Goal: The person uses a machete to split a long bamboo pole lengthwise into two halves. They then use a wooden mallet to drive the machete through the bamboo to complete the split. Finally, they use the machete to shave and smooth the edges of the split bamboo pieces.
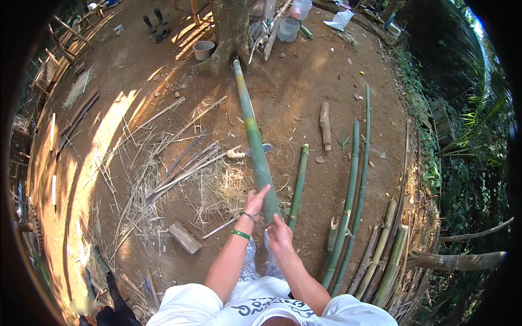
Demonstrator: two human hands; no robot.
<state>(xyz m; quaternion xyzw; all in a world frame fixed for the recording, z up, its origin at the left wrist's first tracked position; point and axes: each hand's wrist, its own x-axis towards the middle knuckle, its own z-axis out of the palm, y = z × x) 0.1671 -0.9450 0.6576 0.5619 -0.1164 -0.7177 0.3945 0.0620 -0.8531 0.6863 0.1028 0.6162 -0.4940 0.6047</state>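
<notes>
Soil (296, 108) and a tree trunk (229, 27) show an outdoor yard (387, 163).

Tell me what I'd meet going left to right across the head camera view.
Small pale container → wooden block → held bamboo pole → short green bamboo length → brown piece of wood → thick branch at the far right.

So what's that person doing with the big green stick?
A person in a white shirt is holding a thick green bamboo pole at its near end, left grip on one side and right grip on the other. The pole slants away toward the foot of a tree; whether it touches the trunk is hard to tell. More green poles lie on the ground to the right, and dry straw is scattered to the left.
</notes>
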